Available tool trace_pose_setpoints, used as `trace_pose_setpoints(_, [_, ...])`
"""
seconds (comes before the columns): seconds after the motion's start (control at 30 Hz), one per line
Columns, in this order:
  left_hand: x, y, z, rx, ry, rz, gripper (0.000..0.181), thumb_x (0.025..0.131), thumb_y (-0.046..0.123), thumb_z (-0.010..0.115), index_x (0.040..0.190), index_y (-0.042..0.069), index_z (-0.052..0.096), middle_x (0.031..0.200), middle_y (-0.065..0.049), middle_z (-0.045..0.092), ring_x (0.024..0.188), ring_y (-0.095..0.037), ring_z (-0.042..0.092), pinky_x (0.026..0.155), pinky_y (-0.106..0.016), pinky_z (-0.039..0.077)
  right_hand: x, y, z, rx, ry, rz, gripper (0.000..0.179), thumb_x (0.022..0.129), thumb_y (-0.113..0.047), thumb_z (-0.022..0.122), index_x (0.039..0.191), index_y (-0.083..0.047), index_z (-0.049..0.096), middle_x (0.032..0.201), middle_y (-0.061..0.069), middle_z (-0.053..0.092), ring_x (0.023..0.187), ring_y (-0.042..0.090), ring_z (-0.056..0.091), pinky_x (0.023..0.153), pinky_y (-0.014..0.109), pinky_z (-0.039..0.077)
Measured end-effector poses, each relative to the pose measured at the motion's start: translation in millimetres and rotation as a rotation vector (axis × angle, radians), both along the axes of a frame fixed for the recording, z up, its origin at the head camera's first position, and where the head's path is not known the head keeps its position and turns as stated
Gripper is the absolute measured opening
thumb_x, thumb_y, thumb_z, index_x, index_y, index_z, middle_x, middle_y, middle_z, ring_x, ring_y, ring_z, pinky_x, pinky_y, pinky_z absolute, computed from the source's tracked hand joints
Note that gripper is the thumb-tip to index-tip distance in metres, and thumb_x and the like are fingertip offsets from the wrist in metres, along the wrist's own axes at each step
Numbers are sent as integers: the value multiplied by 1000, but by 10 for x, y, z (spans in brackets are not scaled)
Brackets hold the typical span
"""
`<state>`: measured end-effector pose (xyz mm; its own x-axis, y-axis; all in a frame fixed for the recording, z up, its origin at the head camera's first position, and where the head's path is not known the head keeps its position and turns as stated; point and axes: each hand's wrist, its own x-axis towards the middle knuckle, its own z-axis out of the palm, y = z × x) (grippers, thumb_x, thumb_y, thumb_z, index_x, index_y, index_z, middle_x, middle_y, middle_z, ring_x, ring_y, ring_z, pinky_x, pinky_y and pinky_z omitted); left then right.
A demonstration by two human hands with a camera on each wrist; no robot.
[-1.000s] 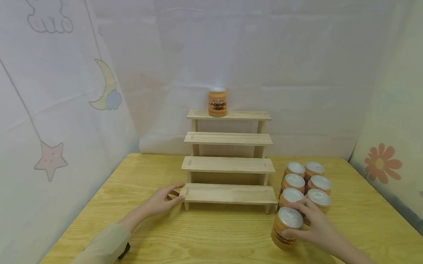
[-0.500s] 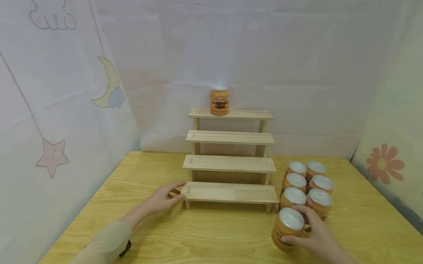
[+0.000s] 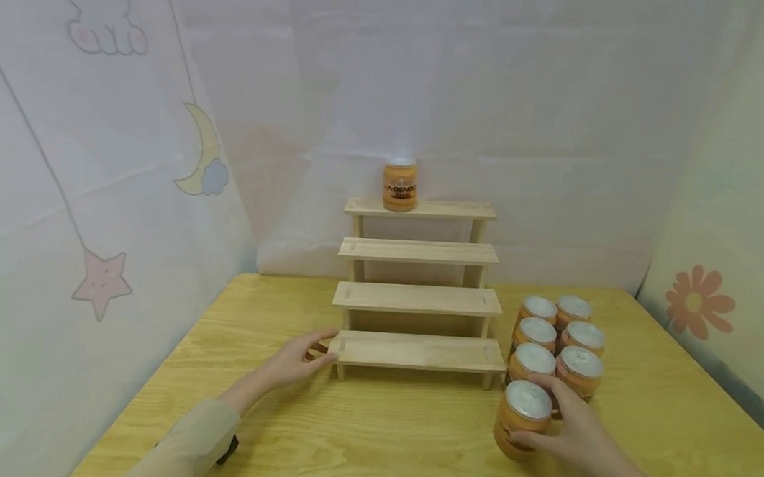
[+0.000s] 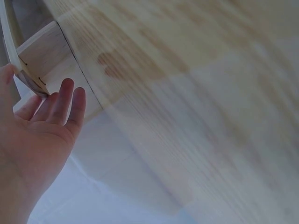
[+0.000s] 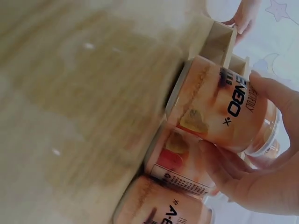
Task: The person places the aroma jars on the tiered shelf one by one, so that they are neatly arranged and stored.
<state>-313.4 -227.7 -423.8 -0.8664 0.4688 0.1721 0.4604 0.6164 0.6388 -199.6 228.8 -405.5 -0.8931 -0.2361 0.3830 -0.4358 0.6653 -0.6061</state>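
Observation:
In the head view, my right hand (image 3: 576,429) grips an orange can (image 3: 520,429) with a silver lid, thumb at its front and fingers at its far side. The right wrist view shows this can (image 5: 215,105) upright, its base close to the table; whether it touches is unclear. Right behind it stand several matching cans (image 3: 534,358) in two rows. My left hand (image 3: 294,360) pinches the left end of the lowest step of a four-tier wooden stand (image 3: 415,350). In the left wrist view, thumb and fingers lie on either side of that board end (image 4: 32,81).
One more orange can (image 3: 400,187) stands on the top step, left of its middle. The wooden table (image 3: 371,440) ends at a pale backdrop cloth (image 3: 556,132) behind and printed cloths at both sides. The can rows stand right of the stand.
My right fingers have slid from the near can's lid area down around its side, and its label has turned slightly. The left hand stays at the stand. The head view shifts a little.

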Motion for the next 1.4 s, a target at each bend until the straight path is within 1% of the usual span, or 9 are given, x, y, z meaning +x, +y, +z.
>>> trace_pose_setpoints(0.17, [-3,4,0,0,-1,11,59,96,38,53,144,9,37,143,-14,43,113,-32,56,88,-46,50,-24,44,100,-53,6,69,76,67,-26,85,128,-3,46,114,12,60,88,-5,57,65,22,52])
trace_pose_setpoints(0.37, [-34,34,46,6,-2,6,58,96,36,53,144,6,38,142,-16,43,113,-33,56,88,-45,51,-93,87,471,-55,-35,60,72,74,-24,81,132,-6,42,121,14,53,88,1,57,67,24,53])
trace_pose_setpoints(0.5, [-57,31,50,8,7,-4,58,96,36,53,143,5,38,142,-17,44,112,-33,56,87,-45,51,-205,92,704,-94,-37,88,70,77,-19,79,133,-4,41,121,15,50,88,-1,56,66,25,55])
trace_pose_setpoints(0.67, [-75,18,45,-3,17,-8,59,96,36,53,143,4,38,142,-17,44,112,-35,56,88,-47,51,-387,89,957,-74,-31,66,71,80,-21,76,138,-5,37,124,15,48,91,-6,54,69,25,55])
trace_pose_setpoints(0.73, [-80,18,52,-5,14,-10,59,96,36,53,143,5,37,142,-17,43,112,-35,56,88,-47,51,-468,84,1066,-85,-59,67,71,82,-22,74,140,-8,34,125,16,46,93,-3,53,65,28,55])
trace_pose_setpoints(0.87, [-96,22,71,-2,8,-10,58,96,36,53,144,6,38,143,-16,43,112,-34,56,88,-48,50,-690,41,1277,-72,0,67,72,83,-22,73,142,-11,34,128,15,48,103,13,54,69,27,55])
trace_pose_setpoints(1.03, [-95,4,50,-7,34,-26,59,96,36,53,142,3,38,141,-19,44,111,-35,57,87,-48,51,-1019,-112,1535,-94,32,75,75,84,-27,72,145,-13,32,133,14,47,115,33,52,86,40,52])
trace_pose_setpoints(1.23, [-49,-37,-16,-9,38,-3,57,96,35,54,142,4,39,140,-20,45,110,-36,57,85,-46,52,-1424,-375,1756,-131,-20,33,88,81,-41,72,150,-14,24,142,16,42,124,35,46,94,48,47])
trace_pose_setpoints(1.4, [-26,-9,-50,1,31,-15,59,95,38,53,142,4,40,140,-21,45,110,-37,57,85,-46,52,-1729,-483,1858,-182,-6,9,89,80,-40,73,148,-8,24,144,16,42,126,35,45,97,51,44])
